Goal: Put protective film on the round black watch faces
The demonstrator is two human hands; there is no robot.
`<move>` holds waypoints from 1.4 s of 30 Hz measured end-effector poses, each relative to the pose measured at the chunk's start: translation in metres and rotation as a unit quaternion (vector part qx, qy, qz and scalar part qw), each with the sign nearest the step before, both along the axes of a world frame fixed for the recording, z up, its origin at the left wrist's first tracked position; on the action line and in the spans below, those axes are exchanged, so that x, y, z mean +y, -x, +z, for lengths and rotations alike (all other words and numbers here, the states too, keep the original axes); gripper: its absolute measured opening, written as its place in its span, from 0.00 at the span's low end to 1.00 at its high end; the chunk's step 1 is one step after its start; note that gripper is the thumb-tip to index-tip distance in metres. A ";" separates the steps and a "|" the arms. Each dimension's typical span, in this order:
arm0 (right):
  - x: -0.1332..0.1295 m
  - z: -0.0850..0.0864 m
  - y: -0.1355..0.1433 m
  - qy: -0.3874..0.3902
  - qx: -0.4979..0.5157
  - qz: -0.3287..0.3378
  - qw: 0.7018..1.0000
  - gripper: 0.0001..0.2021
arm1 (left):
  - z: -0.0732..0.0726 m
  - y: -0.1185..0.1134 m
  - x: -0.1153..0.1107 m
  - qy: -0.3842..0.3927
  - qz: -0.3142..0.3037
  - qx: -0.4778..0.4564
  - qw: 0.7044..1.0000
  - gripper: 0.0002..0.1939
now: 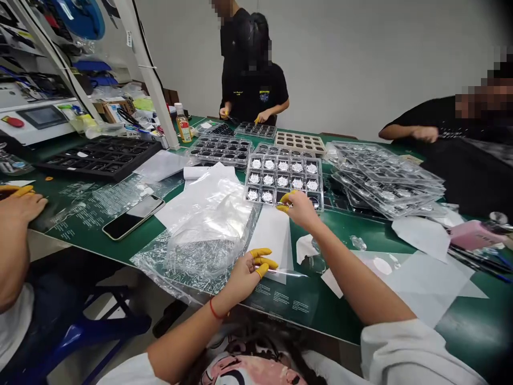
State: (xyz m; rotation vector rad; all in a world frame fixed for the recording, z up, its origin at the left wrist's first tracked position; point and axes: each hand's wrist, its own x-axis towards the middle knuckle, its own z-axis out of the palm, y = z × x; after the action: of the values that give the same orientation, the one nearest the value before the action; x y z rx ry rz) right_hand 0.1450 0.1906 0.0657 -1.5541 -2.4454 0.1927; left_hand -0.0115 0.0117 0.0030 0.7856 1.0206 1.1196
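Observation:
My right hand [301, 209], with yellow finger cots on its fingertips, reaches to the front row of a clear plastic tray [245, 184]. Its thumb and fingers are pinched together there; whatever is between them is too small to make out. White patterned round pieces [282, 181] fill most of the tray's pockets, while a few front pockets look dark. My left hand [244, 277], also in yellow finger cots, hovers over or rests on a white paper sheet [271, 230], fingers stretched and slightly apart. A clear film edge glints beside its fingertips.
Clear plastic bags [208, 235] and a phone [133, 216] lie left. Stacked clear trays [385, 179] and a pink bottle [476, 234] stand right. A black tray [100, 155] is far left. Co-workers sit and stand around the green table; one's hand [24, 206] rests at the left edge.

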 end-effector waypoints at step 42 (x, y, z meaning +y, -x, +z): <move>-0.041 -0.048 -0.108 0.007 0.008 -0.206 0.979 0.14 | 0.012 -0.002 0.077 -0.096 -0.235 0.093 0.963 0.35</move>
State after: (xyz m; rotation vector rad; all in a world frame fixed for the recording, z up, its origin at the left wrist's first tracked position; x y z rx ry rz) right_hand 0.2533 0.1495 0.0178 -2.0090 -2.0533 0.1458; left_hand -0.0098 0.0883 0.0149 1.2354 0.8241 0.7465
